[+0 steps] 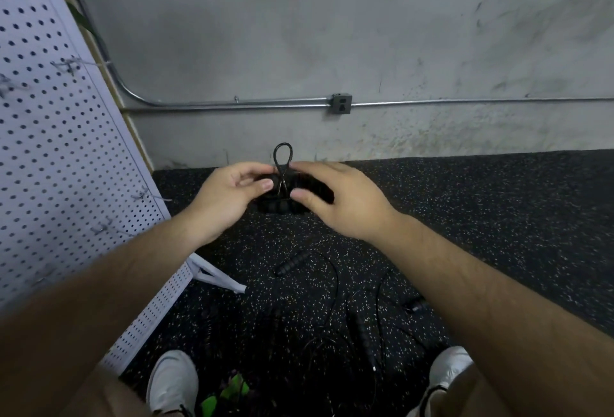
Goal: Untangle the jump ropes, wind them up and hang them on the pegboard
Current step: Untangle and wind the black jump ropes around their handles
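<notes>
We hold a wound-up black jump rope (pixel 282 205) in front of us, up in the air over the black rubber floor with pale specks (pixel 481 217). Our left hand (pixel 229 198) pinches its left end between the thumb and the curled fingers. Our right hand (pixel 335 200) wraps over its right end, with the fingers curled on top and the thumb below. The two hands are very close together. A small loop of thin black cord (pixel 282 155) sticks up from the rope between them (it looks a bit like a bunny ear). The bumpy handles of this rope show just under our thumbs.

The white pegboard full of little holes (pixel 50 150) stands on our left, close to our left arm. A few thin metal hooks (pixel 68 65) stick out of it. Its white foot (pixel 216 277) rests on the floor.

Below our arms more black jump ropes (pixel 332 283) lie on the floor, their thin cords crossing in a messy heap. One bumpy black handle (pixel 292 262) lies near the white foot. Another long handle (pixel 363 333) lies nearer our right shoe.

Our pale grey shoes (pixel 172 383) show at the bottom. Something bright green (pixel 229 390) lies between them, and we cannot tell what it is.

Ahead is a grey wall (pixel 299 34) with a silver pipe (pixel 232 104) and a grey outlet box (pixel 341 104).
</notes>
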